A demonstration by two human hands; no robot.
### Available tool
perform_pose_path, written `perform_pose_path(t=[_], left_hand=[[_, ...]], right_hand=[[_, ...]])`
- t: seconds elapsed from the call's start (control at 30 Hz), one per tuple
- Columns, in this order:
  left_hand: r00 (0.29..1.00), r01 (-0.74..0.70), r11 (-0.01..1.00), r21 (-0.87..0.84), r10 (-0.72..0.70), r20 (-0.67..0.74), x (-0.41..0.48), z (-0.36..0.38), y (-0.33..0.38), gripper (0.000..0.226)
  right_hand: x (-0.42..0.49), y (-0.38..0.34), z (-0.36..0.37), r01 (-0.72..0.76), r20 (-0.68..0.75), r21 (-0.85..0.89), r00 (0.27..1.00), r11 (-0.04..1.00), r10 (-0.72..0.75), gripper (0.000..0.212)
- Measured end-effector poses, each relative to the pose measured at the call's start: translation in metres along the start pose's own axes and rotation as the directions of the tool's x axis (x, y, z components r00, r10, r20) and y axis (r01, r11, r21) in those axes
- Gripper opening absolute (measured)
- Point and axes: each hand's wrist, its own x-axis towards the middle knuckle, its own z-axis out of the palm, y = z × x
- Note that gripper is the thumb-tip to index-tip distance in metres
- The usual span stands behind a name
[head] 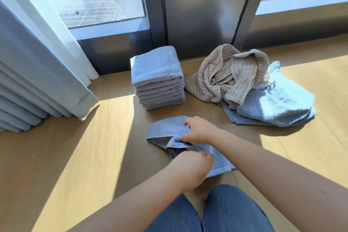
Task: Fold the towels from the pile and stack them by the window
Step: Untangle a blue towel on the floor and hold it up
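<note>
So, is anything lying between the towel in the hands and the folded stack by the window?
Nothing visible. Only a strip of floor separates the blue towel, gripped by the left hand and right hand, from the folded stack. The unfolded pile lies to the right, off that path.

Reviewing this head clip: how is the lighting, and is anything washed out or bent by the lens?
Head view: hard sunlight stripes the floor; the towel being folded and the stack lie in shadow, yet legible; the pile's light blue towel is partly washed out; the window frame uprights splay from wide-angle distortion.
</note>
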Motion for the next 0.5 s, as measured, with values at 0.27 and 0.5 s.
perform_pose_path(t=[0.27, 0.5], left_hand=[[0.984, -0.137, 0.979, 0.149, 0.152, -0.091, -0.018, 0.014, -0.004, 0.036], [0.909, -0.235, 0.954, 0.186, 0.283, -0.307, -0.041, -0.005, -0.024, 0.031]], right_hand=[[0.004, -0.006, 0.023, 0.026, -0.01, -0.501, 0.999, 0.865, -0.036, 0.023], [0.005, 0.021, -0.023, -0.218, -0.325, -0.47, 0.944, 0.855, 0.062, 0.033]])
